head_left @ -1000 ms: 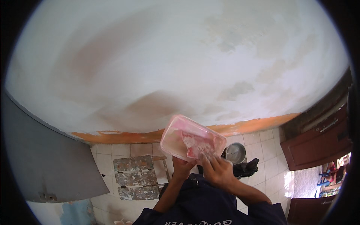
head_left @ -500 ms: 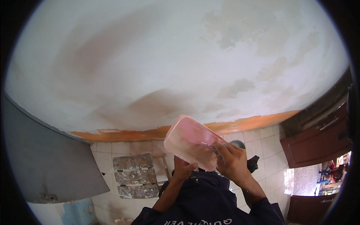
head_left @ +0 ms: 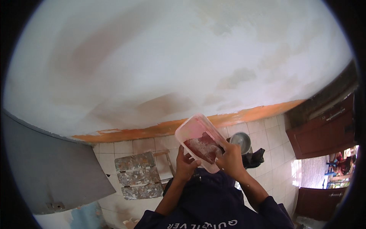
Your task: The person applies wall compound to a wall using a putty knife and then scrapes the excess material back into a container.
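My left hand (head_left: 185,165) is closed around the near left side of a shallow pink plastic tub (head_left: 192,128), holding it tilted in front of my body. Inside the tub lies a flat, dark red scraper (head_left: 203,148), its face smeared with whitish paste. My right hand (head_left: 231,160) pinches the scraper at the tub's right end, and its fingers hide the gripped edge. Pale residue coats the tub's inner walls. Beyond the tub rises a wall (head_left: 171,76) with white coating and greyish, brownish patches.
A bare orange strip (head_left: 263,112) runs along the wall's foot. On the tiled floor stand a paint-spattered slatted step stool (head_left: 138,175), a round metal bowl (head_left: 240,142) and a black plastic bag (head_left: 254,158). A grey door (head_left: 49,164) is at left, reddish-brown doors (head_left: 324,131) at right.
The scraper has turned from edge-on to showing its broad red face inside the tub. Both hands and the tub have shifted slightly right, and more of the metal bowl shows.
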The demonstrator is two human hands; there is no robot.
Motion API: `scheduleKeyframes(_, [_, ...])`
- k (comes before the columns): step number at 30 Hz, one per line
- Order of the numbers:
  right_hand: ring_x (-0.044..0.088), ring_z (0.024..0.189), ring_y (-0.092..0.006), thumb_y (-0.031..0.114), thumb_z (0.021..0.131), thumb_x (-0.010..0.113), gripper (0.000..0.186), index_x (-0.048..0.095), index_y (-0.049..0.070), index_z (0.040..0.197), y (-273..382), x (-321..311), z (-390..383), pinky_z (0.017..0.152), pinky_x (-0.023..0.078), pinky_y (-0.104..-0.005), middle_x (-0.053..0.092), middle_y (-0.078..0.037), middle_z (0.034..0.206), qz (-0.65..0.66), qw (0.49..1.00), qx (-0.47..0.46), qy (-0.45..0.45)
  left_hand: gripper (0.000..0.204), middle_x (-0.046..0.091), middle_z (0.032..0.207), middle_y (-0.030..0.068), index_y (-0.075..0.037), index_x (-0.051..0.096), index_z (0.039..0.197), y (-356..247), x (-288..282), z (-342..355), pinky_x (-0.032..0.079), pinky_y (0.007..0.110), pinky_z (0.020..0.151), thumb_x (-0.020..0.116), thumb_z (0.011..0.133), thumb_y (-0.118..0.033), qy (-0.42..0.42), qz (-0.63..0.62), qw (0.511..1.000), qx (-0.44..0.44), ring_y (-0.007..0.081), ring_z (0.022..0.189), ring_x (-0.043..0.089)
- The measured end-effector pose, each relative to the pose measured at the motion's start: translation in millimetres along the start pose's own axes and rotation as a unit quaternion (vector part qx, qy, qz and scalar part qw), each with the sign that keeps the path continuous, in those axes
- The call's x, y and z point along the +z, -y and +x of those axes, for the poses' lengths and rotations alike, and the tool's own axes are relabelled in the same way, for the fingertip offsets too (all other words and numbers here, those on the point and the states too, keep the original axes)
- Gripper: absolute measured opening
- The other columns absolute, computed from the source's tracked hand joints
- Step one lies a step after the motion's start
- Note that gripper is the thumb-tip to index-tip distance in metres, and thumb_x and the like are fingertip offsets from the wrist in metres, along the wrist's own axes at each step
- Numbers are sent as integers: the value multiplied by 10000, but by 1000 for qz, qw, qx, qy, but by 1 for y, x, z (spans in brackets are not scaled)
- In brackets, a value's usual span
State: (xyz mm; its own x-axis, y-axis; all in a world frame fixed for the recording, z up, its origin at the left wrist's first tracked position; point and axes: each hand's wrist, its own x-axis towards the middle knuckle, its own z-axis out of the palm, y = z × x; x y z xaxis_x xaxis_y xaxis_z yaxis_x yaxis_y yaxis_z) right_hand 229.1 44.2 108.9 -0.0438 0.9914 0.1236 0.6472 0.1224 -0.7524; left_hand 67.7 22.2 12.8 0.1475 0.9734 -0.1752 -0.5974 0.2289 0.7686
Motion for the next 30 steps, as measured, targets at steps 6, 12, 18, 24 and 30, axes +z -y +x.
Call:
scheduleKeyframes(6, [599,591,-206,-1,773,595,140,641,-65,888,-18,10,-1,576,463,-315,617,-211,686,63,995,83,-2,830,540,1157,206,-94,229,1387,2,2,-1,571,399,756,712,717,-13,-15,-25,998,-62,296,1002,598])
scheduleKeyframes(12, [576,661,-86,-12,823,577,140,647,-79,923,-20,4,0,591,468,-256,654,-122,715,111,988,108,-28,836,548,1150,210,-97,216,1399,11,-1,-2,573,411,752,702,725,-7,-2,-32,996,-81,300,985,607])
scheduleKeyframes(18, [598,664,-89,21,854,579,163,635,-112,929,-22,-23,9,583,475,-218,666,-99,759,238,955,171,-51,800,558,1150,187,-116,221,1400,22,-10,-2,576,429,723,694,756,-109,-1,-47,993,-104,303,939,630])
scheduleKeyframes(24, [620,653,-125,56,836,613,231,600,-124,980,-37,-47,12,567,489,-223,660,-123,797,371,891,260,-42,710,554,1163,148,-138,245,1389,29,-16,1,577,438,690,644,809,-239,22,-83,991,-106,306,908,640])
scheduleKeyframes(30, [626,763,-167,10,825,584,352,495,-135,1133,-51,-54,13,647,509,-251,623,-152,952,577,776,255,-14,631,542,1160,150,-135,262,1367,5,3,9,573,431,673,594,840,-236,-17,-48,987,-152,308,889,639])
